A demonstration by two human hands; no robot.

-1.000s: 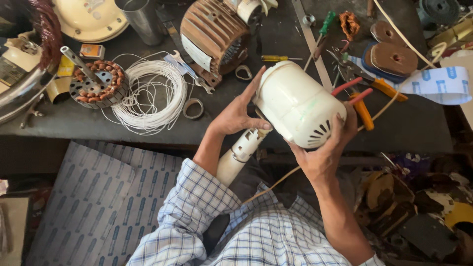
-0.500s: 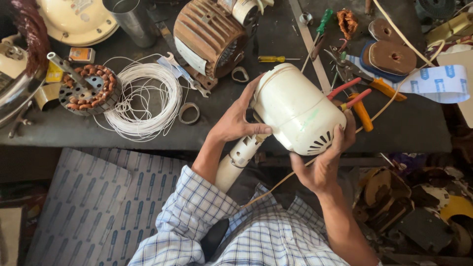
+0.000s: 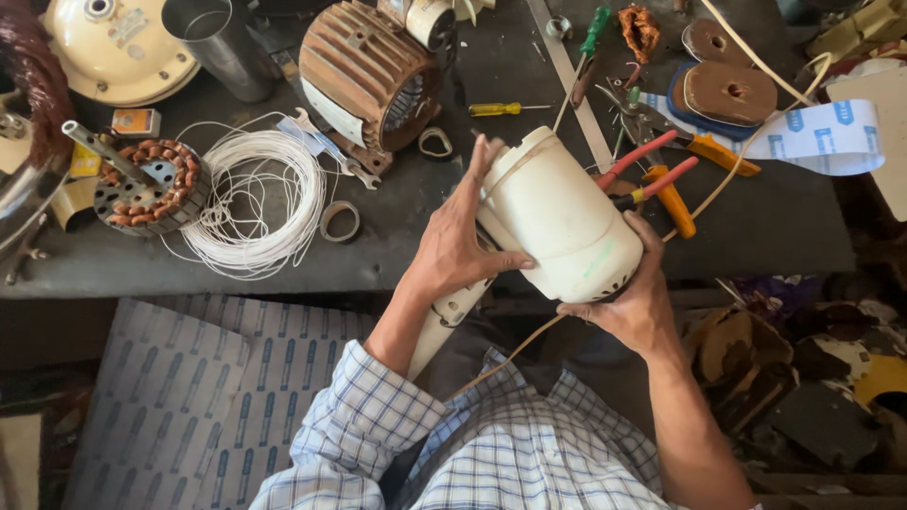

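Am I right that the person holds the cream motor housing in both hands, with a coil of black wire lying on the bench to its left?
Not quite: the head view shows the coil of wire is white, not black. Both the left hand and right hand do hold the cream motor housing.

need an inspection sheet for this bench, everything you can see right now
surface: dark bench, crowded at the back
job's things: cream motor housing held above the bench edge, vents at its near end
clutter: ribbed rusty motor, copper stator, metal ring, pliers, yellow screwdriver
hands: left hand and right hand grip the housing from opposite sides
cables: white wire coil; cream cord running under the housing
surroundings: scrap parts on the floor
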